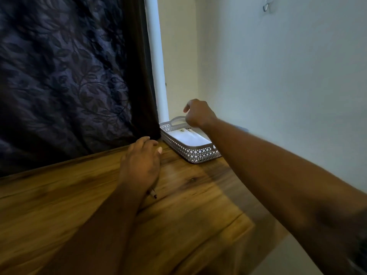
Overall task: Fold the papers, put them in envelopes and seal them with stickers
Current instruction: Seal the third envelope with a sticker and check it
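Observation:
A grey perforated basket (195, 153) stands at the far right corner of the wooden table (188, 205). Inside it lies a white envelope (190, 138) with a small sticker near its far end. My right hand (197, 114) hovers over the basket's far end by the handle, fingers loosely curled, nothing visible in it. My left hand (142, 161) rests palm-down on the table to the left of the basket. A thin pen-like stick (153, 194) pokes out from under its wrist.
A dark leaf-patterned curtain (69, 76) hangs behind the table's far edge on the left. A white pipe or frame (157, 56) and a pale wall (278, 76) close the right side. The table's right edge runs diagonally under my right forearm.

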